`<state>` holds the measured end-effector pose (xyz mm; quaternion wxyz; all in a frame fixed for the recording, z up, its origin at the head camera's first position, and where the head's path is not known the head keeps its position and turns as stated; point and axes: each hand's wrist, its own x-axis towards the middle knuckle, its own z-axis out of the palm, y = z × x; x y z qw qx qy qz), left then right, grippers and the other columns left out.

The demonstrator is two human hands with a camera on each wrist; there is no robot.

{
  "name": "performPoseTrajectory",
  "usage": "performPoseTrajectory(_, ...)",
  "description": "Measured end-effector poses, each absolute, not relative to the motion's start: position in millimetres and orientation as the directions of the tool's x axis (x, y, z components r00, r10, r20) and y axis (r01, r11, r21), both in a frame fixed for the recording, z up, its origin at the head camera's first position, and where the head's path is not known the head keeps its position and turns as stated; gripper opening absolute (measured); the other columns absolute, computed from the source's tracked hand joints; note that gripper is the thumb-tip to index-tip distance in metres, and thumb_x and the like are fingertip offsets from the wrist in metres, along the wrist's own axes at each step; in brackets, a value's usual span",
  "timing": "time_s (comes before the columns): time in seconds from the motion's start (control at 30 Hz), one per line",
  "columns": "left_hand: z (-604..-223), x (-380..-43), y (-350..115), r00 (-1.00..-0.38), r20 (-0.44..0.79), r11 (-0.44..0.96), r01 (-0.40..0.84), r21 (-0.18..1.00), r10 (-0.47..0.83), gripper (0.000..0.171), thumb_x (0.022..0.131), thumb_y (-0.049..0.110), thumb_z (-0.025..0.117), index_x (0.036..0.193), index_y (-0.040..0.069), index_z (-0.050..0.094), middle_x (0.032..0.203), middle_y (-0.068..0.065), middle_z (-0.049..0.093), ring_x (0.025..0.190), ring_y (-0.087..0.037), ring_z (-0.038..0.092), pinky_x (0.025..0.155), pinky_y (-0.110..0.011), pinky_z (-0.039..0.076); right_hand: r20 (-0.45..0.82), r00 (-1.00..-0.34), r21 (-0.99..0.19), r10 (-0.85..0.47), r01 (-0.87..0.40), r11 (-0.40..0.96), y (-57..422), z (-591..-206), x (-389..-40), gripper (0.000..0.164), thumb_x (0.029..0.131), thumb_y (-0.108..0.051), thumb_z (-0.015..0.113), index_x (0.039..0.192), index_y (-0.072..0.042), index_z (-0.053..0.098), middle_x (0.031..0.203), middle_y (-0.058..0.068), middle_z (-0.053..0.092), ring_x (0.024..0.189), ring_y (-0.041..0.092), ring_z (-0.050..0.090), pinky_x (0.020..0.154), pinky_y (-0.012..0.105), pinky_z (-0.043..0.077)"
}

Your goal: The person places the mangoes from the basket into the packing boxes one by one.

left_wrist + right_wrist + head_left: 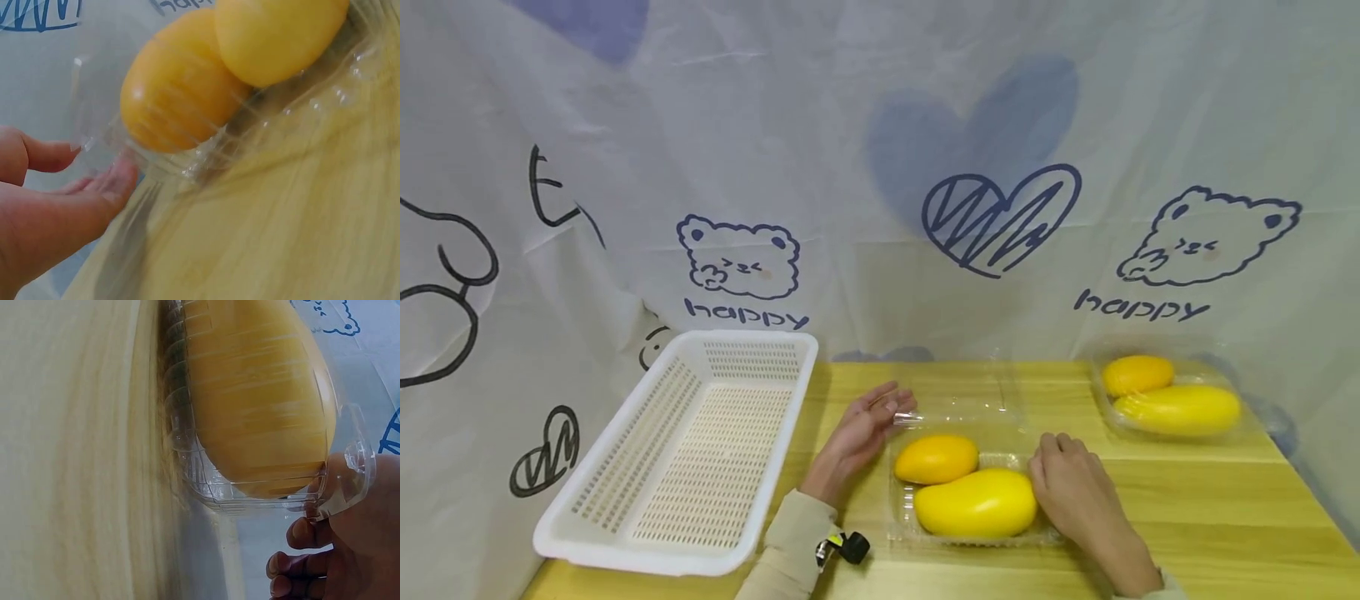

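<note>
A clear plastic clamshell box (898, 521) sits on the table with its lid (955, 387) raised at the back. Inside lie a smaller orange-yellow mango (937, 459) and a larger yellow mango (976, 503). My left hand (859, 432) is at the lid's left edge, its fingers loosely extended; in the left wrist view the fingertips (119, 178) are right at the box's corner beside a mango (181, 87). My right hand (1075, 483) grips the box's right rim, thumb and curled fingers around the plastic (359, 456) in the right wrist view.
A white perforated basket (700, 467) stands on the left. At the back right, another clear box holds two yellow fruits, an oval one (1138, 375) and a longer one (1180, 410). A printed cloth (850, 167) hangs behind the wooden table (1232, 517).
</note>
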<state>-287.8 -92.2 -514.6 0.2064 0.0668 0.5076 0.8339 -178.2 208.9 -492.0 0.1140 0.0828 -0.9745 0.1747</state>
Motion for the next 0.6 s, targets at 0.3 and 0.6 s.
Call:
performPoseTrajectory(0.3,-512,-285,-96,-0.923,0.009,-0.431,-0.171,0.886,0.385,0.059,0.101,-0.013,0.045,0.157,-0.008,0.026,0.158,-0.029,0.035,0.136,-0.038,0.049,0.106,-0.033,0.048,0.256,-0.961,-0.349,-0.108,-0.196,0.917,206,-495,-177,0.020,0.101,-0.010,0.050,0.082,-0.007,0.053,0.077,0.008,0.052,0.073,0.028,0.054,0.068,0.050,0.048)
performPoseTrajectory(0.6,-493,-286,-97,-0.921,0.157,-0.323,0.036,0.946,0.357,0.049,0.102,-0.011,0.046,0.149,-0.014,0.035,0.149,-0.033,0.045,0.138,-0.049,0.043,0.117,-0.060,0.029,0.257,-0.960,-0.363,-0.116,-0.207,0.908,207,-495,-184,0.022,0.102,-0.009,0.049,0.080,-0.008,0.050,0.072,0.005,0.046,0.068,0.024,0.047,0.065,0.046,0.045)
